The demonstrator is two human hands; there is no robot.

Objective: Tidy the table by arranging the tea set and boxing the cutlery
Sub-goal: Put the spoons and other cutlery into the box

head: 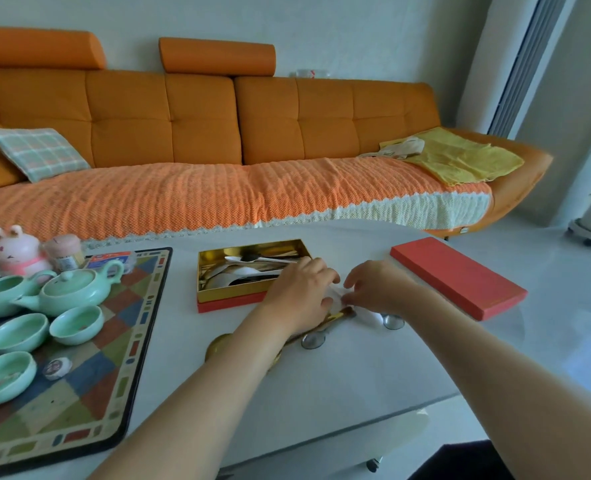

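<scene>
The open cutlery box sits toward the far edge of the tabletop, gold inside with a red base, and already holds a jumble of white and dark spoons. The left hand rests at the box's near right corner, fingers curled down against a white piece that lies on the tabletop just beside the box. The right hand meets it from the other side, its fingertips pressed together on the same white piece — both hands pinch it between them, though what exactly the piece is cannot be told.

Under the left wrist lies a gold-handled utensil, partly hidden by the arm. Two shiny spoon bowls rest nearer the front edge, below the hands.

The red lid lies flat toward the right edge, well apart from the box.

Along the left edge a patterned mat carries the tea set — a pale green teapot and several matching cups. A pink rabbit figure stands at the far left corner. Beyond the tabletop stretches an orange sofa.
</scene>
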